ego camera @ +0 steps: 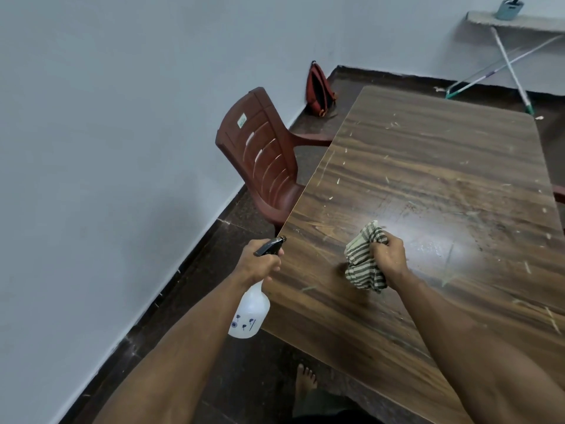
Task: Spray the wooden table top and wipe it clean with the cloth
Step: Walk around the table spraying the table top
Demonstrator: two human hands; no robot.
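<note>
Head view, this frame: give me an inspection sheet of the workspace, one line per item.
Surface: wooden table top scratched, pale flecks scattered, shiny patch beside the cloth.
Job's things: striped cloth bunched on the table; spray bottle at the table's near-left edge.
Clutter: nothing seen besides the flecks.
Grippers: left hand grips the bottle's trigger head; right hand holds the cloth.
Cables: nothing seen.
Surroundings: red plastic chair, red backpack against the wall, mop handles, bare foot.

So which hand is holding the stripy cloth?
The right hand grips the bunched striped cloth on the wooden table top. The left hand holds the spray bottle at the table's edge instead.
</note>
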